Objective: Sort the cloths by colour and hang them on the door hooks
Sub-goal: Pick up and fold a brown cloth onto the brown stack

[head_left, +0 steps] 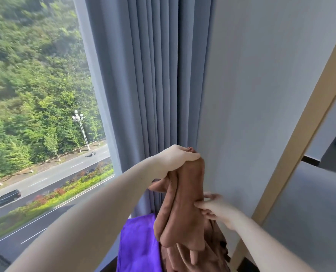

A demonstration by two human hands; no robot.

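Brown cloth [182, 203], left hand [176, 158] gripping (top), right hand [217, 211] pinching side

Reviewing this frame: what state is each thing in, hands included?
left hand: grips the top end of the brown cloth.
right hand: pinches the brown cloth's right edge.
brown cloth: bunched, hanging lengthwise from the left hand.
purple cloth: spread flat below, untouched by either hand.
curtain: gathered in folds beside the window.
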